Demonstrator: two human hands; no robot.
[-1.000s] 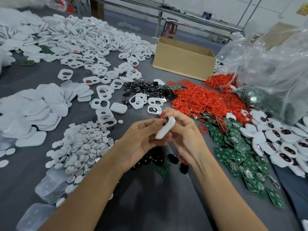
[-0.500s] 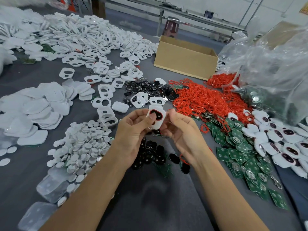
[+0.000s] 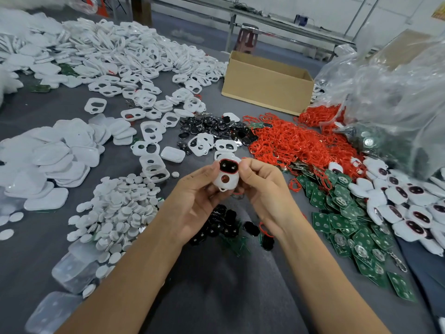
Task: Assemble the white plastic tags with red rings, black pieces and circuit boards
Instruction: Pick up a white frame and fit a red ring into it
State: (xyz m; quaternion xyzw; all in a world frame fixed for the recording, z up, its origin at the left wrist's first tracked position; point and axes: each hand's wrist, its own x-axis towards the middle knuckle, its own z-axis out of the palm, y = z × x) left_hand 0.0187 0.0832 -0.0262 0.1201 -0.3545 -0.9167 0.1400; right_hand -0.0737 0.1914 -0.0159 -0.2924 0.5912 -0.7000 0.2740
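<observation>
Both hands were clamped on one white plastic tag with a black, red-rimmed insert (image 3: pixel 226 175), the left hand (image 3: pixel 192 201) and right hand (image 3: pixel 262 191) pinching its sides above the grey cloth-covered table (image 3: pixel 216 297). It was raised over a small heap of black oval pieces (image 3: pixel 221 224), with loose red rings (image 3: pixel 289 143) beyond and green circuit boards (image 3: pixel 342 222) to the right.

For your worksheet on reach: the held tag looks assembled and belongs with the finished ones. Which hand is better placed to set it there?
Probably the right hand. The finished tags lie on its side; the left hand would have to cross over. Both hold the tag.

Cardboard box (image 3: pixel 267 91), clear plastic bag (image 3: pixel 390 107), stool (image 3: pixel 246 41)
</observation>
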